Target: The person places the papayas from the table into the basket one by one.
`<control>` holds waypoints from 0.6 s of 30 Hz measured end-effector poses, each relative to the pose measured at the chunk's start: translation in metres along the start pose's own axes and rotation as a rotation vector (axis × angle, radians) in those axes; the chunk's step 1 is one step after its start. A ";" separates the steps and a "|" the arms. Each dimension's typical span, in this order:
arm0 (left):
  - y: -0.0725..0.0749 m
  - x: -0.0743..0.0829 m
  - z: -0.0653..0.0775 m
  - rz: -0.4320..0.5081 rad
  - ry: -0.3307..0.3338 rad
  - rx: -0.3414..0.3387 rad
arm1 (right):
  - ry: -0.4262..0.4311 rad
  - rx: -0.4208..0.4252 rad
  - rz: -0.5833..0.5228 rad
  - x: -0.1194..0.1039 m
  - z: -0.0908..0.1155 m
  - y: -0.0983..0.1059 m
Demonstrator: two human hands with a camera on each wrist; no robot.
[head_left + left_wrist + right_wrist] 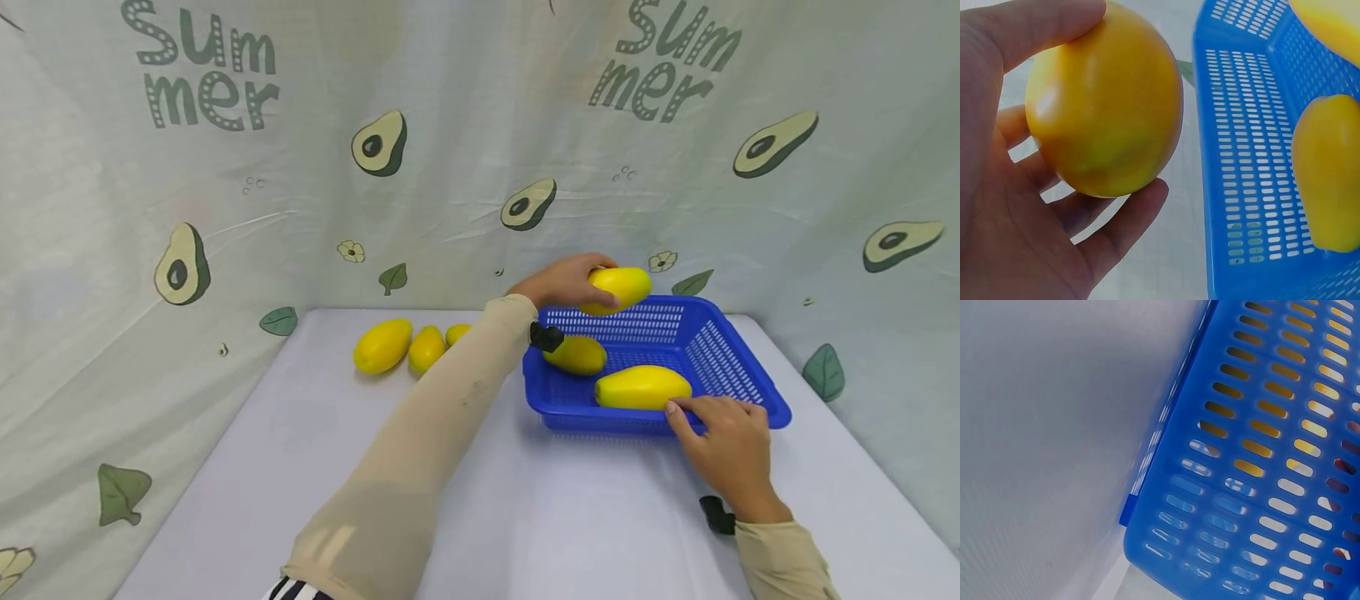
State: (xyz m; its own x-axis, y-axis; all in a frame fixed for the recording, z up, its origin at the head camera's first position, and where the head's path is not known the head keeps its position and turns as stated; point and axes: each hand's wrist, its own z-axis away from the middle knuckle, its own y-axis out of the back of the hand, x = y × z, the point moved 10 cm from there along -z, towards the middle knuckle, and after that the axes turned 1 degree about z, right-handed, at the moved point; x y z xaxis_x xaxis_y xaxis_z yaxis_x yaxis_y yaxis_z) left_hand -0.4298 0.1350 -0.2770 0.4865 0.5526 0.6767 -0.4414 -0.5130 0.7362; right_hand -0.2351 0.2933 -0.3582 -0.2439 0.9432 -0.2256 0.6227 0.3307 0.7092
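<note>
My left hand (566,281) holds a yellow papaya (630,285) above the back left part of a blue plastic basket (750,367). In the left wrist view, the thumb lies across the top of this papaya (1107,106) and the other fingers curl beneath it. My right hand (727,442) grips the basket's front rim near the right corner. Reddish finger parts show through the slots of the basket wall (1210,481) in the right wrist view. Inside the basket, one papaya (643,387) lies along the front and another papaya (577,357) lies at the left.
Several more yellow papayas, such as the leftmost one (383,346), lie on the white-covered table (300,467) left of the basket, partly hidden by my left forearm. Behind the table hangs a curtain (450,100) printed with avocados and leaves.
</note>
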 end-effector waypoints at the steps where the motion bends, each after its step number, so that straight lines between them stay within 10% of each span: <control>1: -0.001 0.001 -0.001 -0.006 -0.001 -0.003 | -0.001 -0.001 -0.001 0.000 0.001 -0.001; 18: -0.012 0.015 -0.011 -0.017 0.036 -0.027 | 0.029 0.045 -0.026 0.000 0.002 0.003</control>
State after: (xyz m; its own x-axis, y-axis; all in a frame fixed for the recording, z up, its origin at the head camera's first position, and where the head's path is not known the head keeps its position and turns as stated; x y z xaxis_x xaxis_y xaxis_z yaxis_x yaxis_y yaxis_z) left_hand -0.4257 0.1570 -0.2755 0.4665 0.5847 0.6638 -0.4537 -0.4860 0.7469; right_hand -0.2324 0.2946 -0.3575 -0.2813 0.9333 -0.2232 0.6487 0.3563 0.6725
